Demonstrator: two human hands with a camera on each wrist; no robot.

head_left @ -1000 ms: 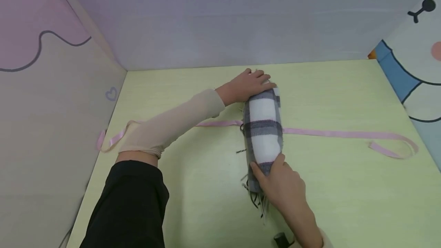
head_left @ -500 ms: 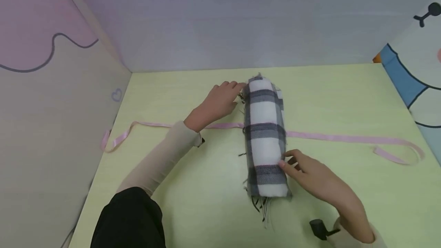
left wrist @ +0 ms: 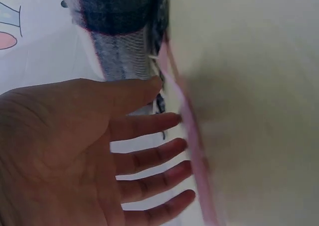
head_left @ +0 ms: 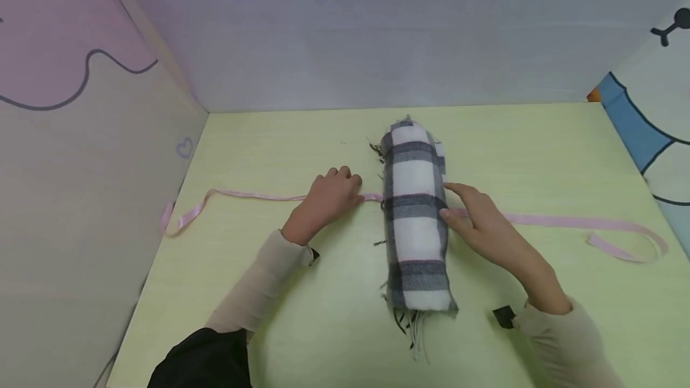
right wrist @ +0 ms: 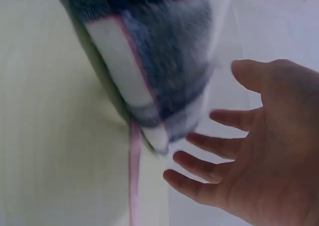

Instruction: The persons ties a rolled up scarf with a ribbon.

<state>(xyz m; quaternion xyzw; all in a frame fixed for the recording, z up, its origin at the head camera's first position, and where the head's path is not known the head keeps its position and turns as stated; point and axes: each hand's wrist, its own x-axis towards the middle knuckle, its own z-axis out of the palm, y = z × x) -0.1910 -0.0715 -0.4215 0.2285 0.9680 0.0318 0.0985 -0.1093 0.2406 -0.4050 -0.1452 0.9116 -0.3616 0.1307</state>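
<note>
A folded plaid scarf point(head_left: 417, 238) in white and dark grey lies lengthwise on the table, its fringe point(head_left: 415, 328) spilling toward me. Under its middle runs a pink ribbon point(head_left: 560, 220), which comes out on both sides. My left hand point(head_left: 326, 201) is over the ribbon's left part, just left of the scarf. In the left wrist view that hand's fingers point(left wrist: 149, 156) are spread, their tips right at the ribbon point(left wrist: 197, 161). On the other side, my right hand point(head_left: 487, 229) has its thumb and forefinger beside the scarf's right edge; the right wrist view shows its fingers point(right wrist: 209, 146) apart and holding nothing.
The pale yellow-green table point(head_left: 312, 340) meets a plain back wall point(head_left: 377, 35). A side wall point(head_left: 81, 208) stands at the left, and a cartoon-printed panel point(head_left: 636, 112) at the right. The ribbon's right end loops near the table's right edge.
My left hand has come off the scarf's far end and down to the ribbon on the left. My right hand has let go of the near end and moved up along the right side.
</note>
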